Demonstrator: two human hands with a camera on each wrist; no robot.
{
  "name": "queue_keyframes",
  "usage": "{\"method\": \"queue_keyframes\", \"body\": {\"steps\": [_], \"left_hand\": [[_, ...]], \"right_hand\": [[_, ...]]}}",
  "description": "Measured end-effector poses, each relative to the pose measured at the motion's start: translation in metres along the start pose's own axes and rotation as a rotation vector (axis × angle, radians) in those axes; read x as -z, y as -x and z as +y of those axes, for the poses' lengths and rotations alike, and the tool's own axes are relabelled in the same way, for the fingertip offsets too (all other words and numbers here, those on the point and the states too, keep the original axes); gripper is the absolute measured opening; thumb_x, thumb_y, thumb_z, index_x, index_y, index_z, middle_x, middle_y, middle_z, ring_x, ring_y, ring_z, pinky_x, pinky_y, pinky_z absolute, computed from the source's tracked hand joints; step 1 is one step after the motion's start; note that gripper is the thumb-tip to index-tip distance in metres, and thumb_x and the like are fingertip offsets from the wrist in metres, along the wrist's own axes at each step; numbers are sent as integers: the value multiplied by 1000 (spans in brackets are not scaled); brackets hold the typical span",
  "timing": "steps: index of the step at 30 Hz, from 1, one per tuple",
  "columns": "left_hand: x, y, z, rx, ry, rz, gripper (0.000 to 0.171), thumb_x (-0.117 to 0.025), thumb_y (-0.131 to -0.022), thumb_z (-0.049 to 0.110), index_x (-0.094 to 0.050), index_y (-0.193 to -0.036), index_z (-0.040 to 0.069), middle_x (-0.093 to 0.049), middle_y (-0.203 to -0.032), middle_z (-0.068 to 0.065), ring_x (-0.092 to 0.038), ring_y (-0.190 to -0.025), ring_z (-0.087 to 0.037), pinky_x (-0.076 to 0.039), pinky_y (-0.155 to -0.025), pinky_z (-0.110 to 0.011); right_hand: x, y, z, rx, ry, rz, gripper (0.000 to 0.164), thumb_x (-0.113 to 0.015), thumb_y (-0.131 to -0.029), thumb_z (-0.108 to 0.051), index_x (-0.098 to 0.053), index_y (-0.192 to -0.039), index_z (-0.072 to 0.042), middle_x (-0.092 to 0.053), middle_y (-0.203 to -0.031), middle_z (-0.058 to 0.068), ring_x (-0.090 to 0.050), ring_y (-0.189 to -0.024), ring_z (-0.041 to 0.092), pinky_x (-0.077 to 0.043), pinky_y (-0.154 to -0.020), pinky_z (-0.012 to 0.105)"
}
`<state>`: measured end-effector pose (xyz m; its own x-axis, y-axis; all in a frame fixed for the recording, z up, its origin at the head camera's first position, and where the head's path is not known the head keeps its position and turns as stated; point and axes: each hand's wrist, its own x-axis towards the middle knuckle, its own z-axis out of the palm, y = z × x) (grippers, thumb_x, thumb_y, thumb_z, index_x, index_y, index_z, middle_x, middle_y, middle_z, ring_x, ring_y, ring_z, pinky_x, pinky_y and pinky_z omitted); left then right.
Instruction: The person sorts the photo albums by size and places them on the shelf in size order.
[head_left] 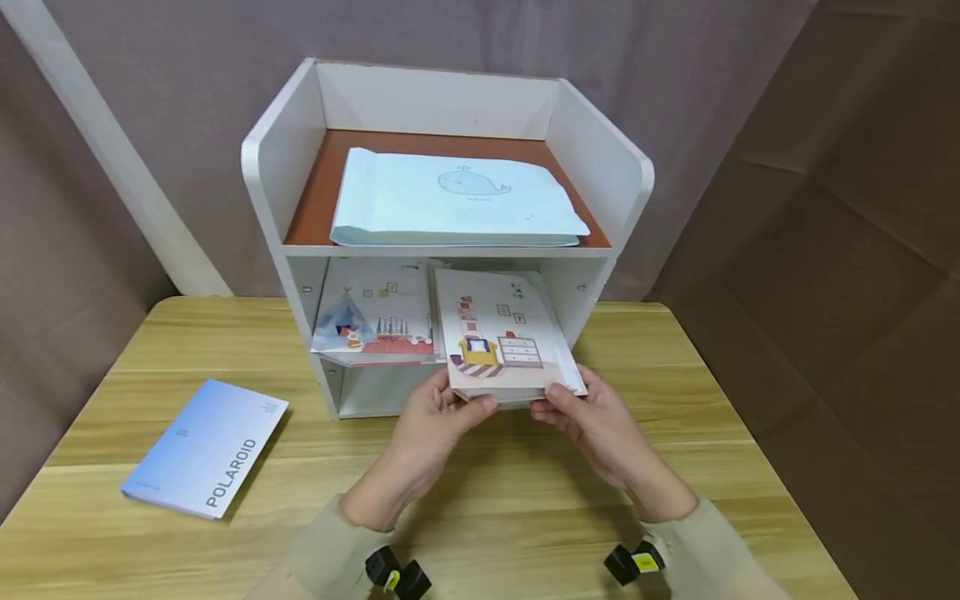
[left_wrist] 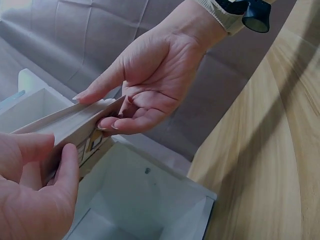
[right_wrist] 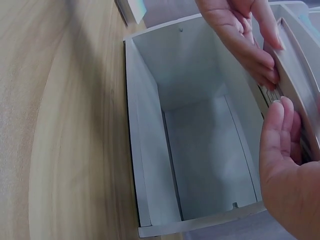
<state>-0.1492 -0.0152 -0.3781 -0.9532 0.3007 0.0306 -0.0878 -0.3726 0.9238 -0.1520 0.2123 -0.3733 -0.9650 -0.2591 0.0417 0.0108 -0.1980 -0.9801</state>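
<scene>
A picture book (head_left: 501, 342) with a pale cover, showing a drawn armchair and a chest of drawers, juts from the middle compartment of a white shelf unit (head_left: 260, 154). My left hand (head_left: 431, 421) grips its near left corner, thumb on top and fingers underneath. At the near right corner my right hand (head_left: 592, 421) pinches it the same way. Left of it in that compartment lies another book (head_left: 382, 312) with a drawn tent. The page edges of the held book (right_wrist: 299, 60) face me in the right wrist view. Its far end is inside the shelf.
A blue-white book (head_left: 206, 450) marked POLAROID lies on the wooden table (head_left: 510, 542) at the left. On the brown top shelf board (head_left: 300, 208) rests a thick light-blue book (head_left: 457, 200) with a whale drawing. Below is a lower compartment (right_wrist: 210, 150).
</scene>
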Motion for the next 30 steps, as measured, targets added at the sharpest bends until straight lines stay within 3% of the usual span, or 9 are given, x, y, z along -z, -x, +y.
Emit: {"method": "queue_keyframes", "body": {"steps": [11, 20, 30], "left_hand": [[1, -10, -4, -3, 80, 39, 42, -65, -91, 0, -51, -130, -1, -64, -117, -18, -60, -111, -37, -51, -93, -36], [1, -22, -9, -22, 86, 112, 34, -65, -91, 3, -55, -123, -5, -65, -113, -20, -65, -104, -29, -52, -91, -35], [-1, -33, -10, -30, 84, 190, 27, -68, -91, 9, -63, -113, -4, -68, -104, -23, -69, -94, -29, -55, -84, -35]], "right_hand": [[-7, -9, -3, -7, 3, 77, 46, -59, -97, -14, -37, -132, 8, -65, -97, 9, -66, -85, 17, -54, -86, 34], [-8, -21, 0, -32, 48, 165, 48, -62, -96, -24, -43, -129, 5, -66, -94, 8, -66, -83, 16, -56, -82, 32], [-12, -31, 1, -25, 40, 262, 42, -65, -94, -31, -49, -114, 3, -65, -89, 8, -66, -75, 15, -57, -76, 30]]}}
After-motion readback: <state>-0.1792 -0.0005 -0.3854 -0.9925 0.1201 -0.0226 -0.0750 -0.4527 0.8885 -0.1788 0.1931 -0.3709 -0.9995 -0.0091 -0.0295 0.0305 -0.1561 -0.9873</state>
